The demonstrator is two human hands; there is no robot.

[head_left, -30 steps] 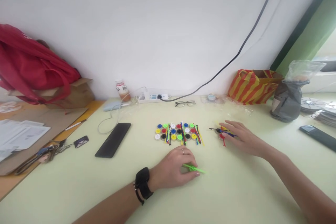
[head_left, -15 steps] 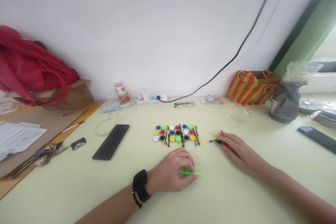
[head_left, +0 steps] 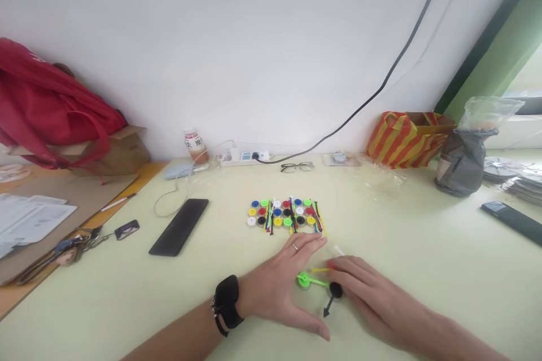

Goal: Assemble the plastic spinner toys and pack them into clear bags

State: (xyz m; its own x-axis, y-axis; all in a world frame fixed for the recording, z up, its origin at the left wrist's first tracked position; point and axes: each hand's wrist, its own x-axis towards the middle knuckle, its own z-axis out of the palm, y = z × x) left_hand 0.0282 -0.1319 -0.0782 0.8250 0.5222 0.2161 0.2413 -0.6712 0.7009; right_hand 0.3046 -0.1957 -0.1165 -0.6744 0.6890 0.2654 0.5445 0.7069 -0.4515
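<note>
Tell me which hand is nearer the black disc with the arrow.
Right. The right hand has its fingers against the right side of the black disc; the left hand is to its left, thumb and fingers spread, not touching it.

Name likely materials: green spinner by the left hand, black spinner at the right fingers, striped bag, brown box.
Green spinner: probably smooth moulded plastic; bright, even color.
Black spinner: likely plastic too; uniform color, thin arrow; blur hides the finish.
Striped bag: plastic, fabric or coated paper, unclear; creased sides.
Brown box: likely matte cardboard; plain brown faces, visible flap.
</note>
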